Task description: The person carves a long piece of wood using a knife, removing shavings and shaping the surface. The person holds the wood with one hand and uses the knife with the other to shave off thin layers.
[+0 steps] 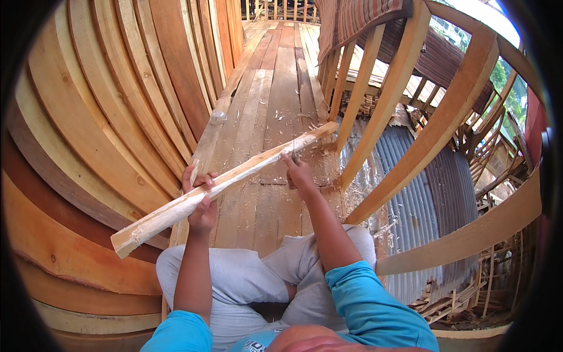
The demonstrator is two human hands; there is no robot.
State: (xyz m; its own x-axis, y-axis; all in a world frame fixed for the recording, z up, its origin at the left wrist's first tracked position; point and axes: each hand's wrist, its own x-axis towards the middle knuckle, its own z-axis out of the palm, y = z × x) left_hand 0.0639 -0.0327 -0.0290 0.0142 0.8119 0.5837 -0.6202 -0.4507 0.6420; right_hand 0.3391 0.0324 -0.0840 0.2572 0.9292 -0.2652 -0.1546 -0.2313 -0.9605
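Note:
A long, pale piece of wood [249,169] lies slantwise across the space before my knees. Its thick end is at the lower left, and its narrower end points up to the right, close to the railing. My left hand [201,214] is wrapped round its thicker half, fingers over the far side and thumb on the near side. My right hand [299,173] is closed on a small knife [295,148], whose thin dark blade stands against the wood towards the narrow end. The handle is mostly hidden in my fist. The wood's surface looks freshly whittled.
I sit cross-legged in grey trousers [234,273] on a plank floor [240,226] strewn with shavings. A wooden slat wall [105,105] rises on the left. Wooden railing posts [390,100] stand on the right, with corrugated metal sheets [404,193] beyond and a striped cloth [358,20] over the rail.

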